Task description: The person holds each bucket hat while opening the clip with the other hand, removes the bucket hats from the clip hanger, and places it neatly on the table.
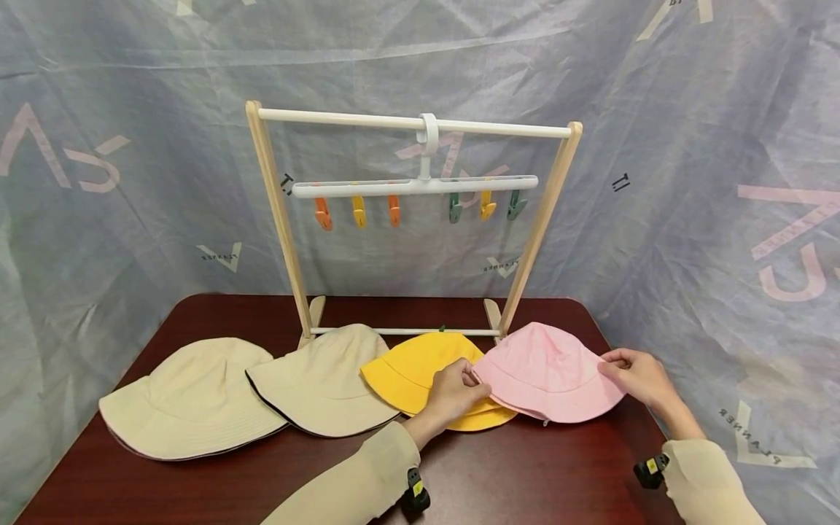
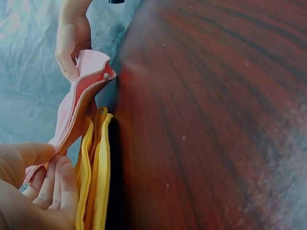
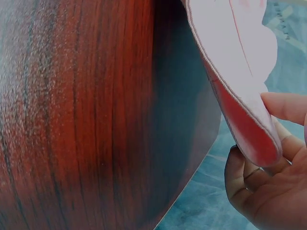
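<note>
A pink bucket hat (image 1: 547, 372) is held between both hands at the right end of a row of hats. My left hand (image 1: 454, 394) pinches the left side of its brim between thumb and fingers, as the left wrist view also shows. At the opposite side, my right hand (image 1: 639, 375) pinches the brim, with the thumb on top and fingers beneath (image 3: 288, 143). The yellow hat (image 1: 420, 364) lies just left of the pink one, partly hidden behind my left hand. In the left wrist view, the pink brim (image 2: 72, 110) stands beside the yellow brim (image 2: 96, 177).
Two cream hats, one at far left (image 1: 197, 397) and one nearer the middle (image 1: 328, 386), lie on the dark red table (image 1: 525, 474). Behind them stands a wooden rack (image 1: 272, 189) carrying a white hanger (image 1: 367, 188) with several coloured clips (image 1: 394, 210). Grey cloth surrounds the table.
</note>
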{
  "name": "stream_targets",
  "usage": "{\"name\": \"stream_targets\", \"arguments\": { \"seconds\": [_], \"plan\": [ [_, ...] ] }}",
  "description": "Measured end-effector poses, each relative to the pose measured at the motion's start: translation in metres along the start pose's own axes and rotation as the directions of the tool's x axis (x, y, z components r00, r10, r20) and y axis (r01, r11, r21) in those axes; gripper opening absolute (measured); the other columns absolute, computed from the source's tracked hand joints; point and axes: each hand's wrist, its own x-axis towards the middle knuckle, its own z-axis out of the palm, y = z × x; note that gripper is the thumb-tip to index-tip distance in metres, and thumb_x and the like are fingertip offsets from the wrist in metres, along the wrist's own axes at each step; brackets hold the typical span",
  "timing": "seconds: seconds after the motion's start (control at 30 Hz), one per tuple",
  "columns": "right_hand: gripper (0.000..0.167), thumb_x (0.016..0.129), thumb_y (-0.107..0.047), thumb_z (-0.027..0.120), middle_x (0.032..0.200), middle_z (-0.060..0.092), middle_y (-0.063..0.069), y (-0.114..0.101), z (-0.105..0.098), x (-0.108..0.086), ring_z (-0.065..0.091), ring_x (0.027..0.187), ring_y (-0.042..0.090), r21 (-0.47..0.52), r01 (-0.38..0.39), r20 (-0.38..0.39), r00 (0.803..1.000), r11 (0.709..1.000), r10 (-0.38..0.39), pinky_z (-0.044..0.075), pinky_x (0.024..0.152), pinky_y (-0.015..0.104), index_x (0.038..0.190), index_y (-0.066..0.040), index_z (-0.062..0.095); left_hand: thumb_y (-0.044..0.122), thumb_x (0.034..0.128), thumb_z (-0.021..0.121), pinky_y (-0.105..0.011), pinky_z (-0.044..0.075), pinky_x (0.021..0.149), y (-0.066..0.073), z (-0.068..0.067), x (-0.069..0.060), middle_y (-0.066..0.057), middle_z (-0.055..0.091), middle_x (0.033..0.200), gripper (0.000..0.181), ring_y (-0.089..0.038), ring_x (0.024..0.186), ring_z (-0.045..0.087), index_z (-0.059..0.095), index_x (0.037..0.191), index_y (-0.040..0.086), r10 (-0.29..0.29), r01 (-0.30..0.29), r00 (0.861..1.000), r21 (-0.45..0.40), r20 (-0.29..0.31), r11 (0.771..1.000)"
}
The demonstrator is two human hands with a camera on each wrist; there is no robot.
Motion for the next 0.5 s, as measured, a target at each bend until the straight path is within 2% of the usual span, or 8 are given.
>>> {"name": "stream_targets", "arguments": {
  "seconds": [0.27,0.5],
  "plan": [
    [0.036,0.101,-0.030,0.072,0.097,0.078,0.013,0.004,0.000,0.001,0.068,0.081,0.016,0.000,-0.022,0.047,0.999,1.000,0.022,0.052,0.065,0.027,0.115,0.003,0.075,0.018,0.0822,0.087,-0.022,0.044,0.061,-0.001,0.003,0.000,0.008,0.064,0.074,0.025,-0.007,0.068,0.054,0.063,0.086,0.015,-0.005,0.005,1.000,0.026,0.014,1.000],
    [0.033,0.099,-0.030,0.074,0.093,0.078,0.010,0.012,0.005,0.003,0.067,0.081,0.016,-0.056,-0.019,0.023,1.000,0.998,0.021,0.051,0.067,0.030,0.110,0.000,0.077,0.017,0.0815,0.088,-0.022,0.043,0.059,-0.001,0.007,0.000,0.008,0.062,0.070,0.025,-0.007,0.065,0.052,0.063,0.084,0.013,0.031,-0.032,0.999,0.077,0.007,0.997]
  ]
}}
